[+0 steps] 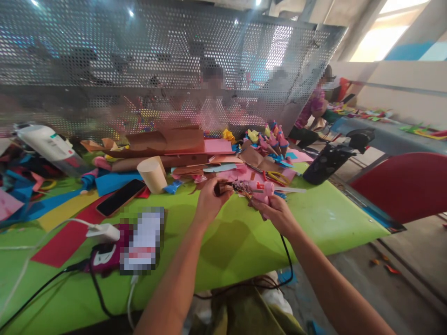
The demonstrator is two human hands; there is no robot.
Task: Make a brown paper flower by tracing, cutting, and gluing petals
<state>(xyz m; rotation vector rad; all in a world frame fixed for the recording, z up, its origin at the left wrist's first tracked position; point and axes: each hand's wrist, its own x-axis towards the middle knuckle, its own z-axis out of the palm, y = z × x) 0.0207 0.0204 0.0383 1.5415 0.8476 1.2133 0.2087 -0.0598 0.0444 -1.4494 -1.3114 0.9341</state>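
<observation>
My left hand (pixel 209 201) is closed on a small dark brown piece of paper (pixel 219 187), held just above the green table (pixel 324 218). My right hand (pixel 274 210) is wrapped round a pink glue gun (pixel 260 190), whose nozzle points left at the brown piece. A black cord (pixel 288 260) runs down from the gun over the table's front edge. The two hands are close together near the middle of the table.
Coloured paper scraps, brown card sheets (pixel 167 142) and a beige paper cup (pixel 152 174) lie behind the hands. A black phone (pixel 120 197) and chargers sit left. A perforated metal screen (pixel 174 60) backs the table; people sit beyond. A red chair (pixel 405 186) stands right.
</observation>
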